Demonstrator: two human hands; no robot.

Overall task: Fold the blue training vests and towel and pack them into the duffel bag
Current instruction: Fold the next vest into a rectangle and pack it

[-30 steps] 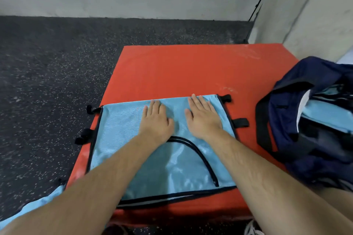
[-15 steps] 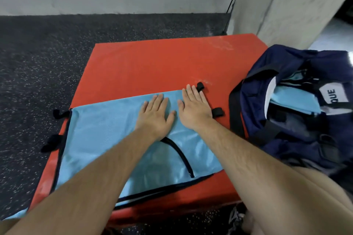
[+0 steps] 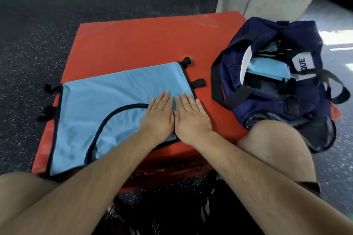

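Flat and straight-fingered, left hand (image 3: 158,118) and right hand (image 3: 191,120) pressed the blue vest (image 3: 107,97) near its right edge on the red pad (image 3: 133,44). Smoothing, apparently; folding would need a pinched edge, then the open duffel bag (image 3: 267,107) alongside.

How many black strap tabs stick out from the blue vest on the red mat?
4. Upper left tab, lower left tab, upper right tab, and lower right tab nearest the duffel bag. More may hide under the forearms.
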